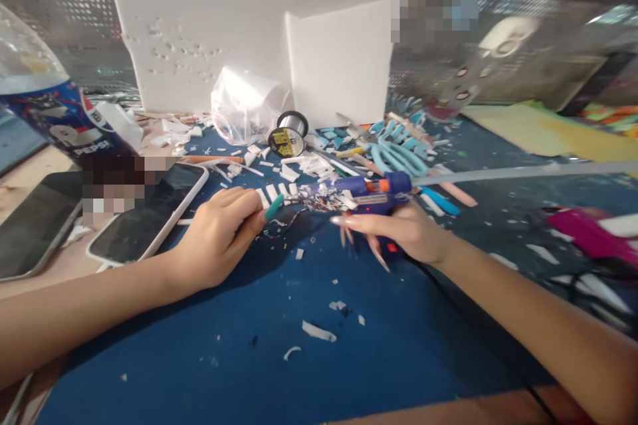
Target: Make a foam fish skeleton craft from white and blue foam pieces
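the blue glue gun [353, 186] sits between the two hands, its grip wrapped by the curled fingers of the right hand [416, 232]. its nozzle end faces the left hand [219, 232], which is closed, thumb and fingers pinching a row of small white pieces [272, 192]; whether nozzle and pieces touch, i cannot tell. a pale glue stick [498, 174] runs from the gun's back toward the right. the blue mat [239, 352] gives room between the forearms down to its near edge, with a few white scraps [319, 331] on it. beyond the hands, blue-handled pliers [383, 159], a spool [286, 142] and a plastic bag [246, 106] crowd close. both forearms slant inward, the right one more steeply.
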Tool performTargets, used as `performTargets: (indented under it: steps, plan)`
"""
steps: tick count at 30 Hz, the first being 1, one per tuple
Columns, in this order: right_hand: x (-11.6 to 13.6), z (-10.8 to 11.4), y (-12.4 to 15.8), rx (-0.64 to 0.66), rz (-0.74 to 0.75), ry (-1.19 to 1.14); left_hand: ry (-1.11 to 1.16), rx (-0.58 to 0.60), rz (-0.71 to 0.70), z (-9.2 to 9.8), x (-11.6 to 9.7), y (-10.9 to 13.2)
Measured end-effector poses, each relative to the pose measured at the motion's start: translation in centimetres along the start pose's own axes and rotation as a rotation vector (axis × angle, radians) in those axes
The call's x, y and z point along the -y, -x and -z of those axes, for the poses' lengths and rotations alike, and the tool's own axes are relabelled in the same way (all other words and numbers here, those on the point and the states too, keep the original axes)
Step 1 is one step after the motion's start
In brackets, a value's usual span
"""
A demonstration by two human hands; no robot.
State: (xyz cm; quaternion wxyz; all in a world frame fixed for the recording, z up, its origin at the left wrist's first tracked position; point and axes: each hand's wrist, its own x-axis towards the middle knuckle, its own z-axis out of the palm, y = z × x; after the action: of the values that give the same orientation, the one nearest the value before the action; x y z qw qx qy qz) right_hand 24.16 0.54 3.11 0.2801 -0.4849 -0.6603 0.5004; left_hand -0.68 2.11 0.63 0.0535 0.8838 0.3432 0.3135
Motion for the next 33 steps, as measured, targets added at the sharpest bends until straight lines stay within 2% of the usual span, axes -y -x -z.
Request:
performTargets:
  steps: [5,7,11,16,23,28,33]
  plan:
    - [1.0,0.1,0.4,-0.488,0.188,0.799,-0.047,-0.002,-0.054,-0.2,-0.1,0.3]
    - [0.8,0.4,0.7,-0.563,0.162,1.047,-0.062,0.001,-0.057,-0.3,-0.1,0.3]
    - [0.3,1.9,2.3,-0.563,-0.019,1.296,-0.085,0.009,-0.051,-0.3,-0.1,0.4]
    - [-0.6,6.0,5.5,-0.554,-0.35,1.289,-0.113,0.0,-0.067,-0.5,-0.1,0.7]
    - [-3.8,11.2,7.6,-0.597,-0.507,1.205,-0.227,0.034,-0.2,-1.1,-0.4,0.9]
    - [-4.5,12.8,8.0,-0.602,-0.524,1.143,-0.262,0.023,-0.173,-1.2,-0.4,0.9]
    - [-3.3,12.1,8.3,-0.636,-0.523,1.173,-0.289,0.049,-0.159,-1.2,-0.5,0.9]
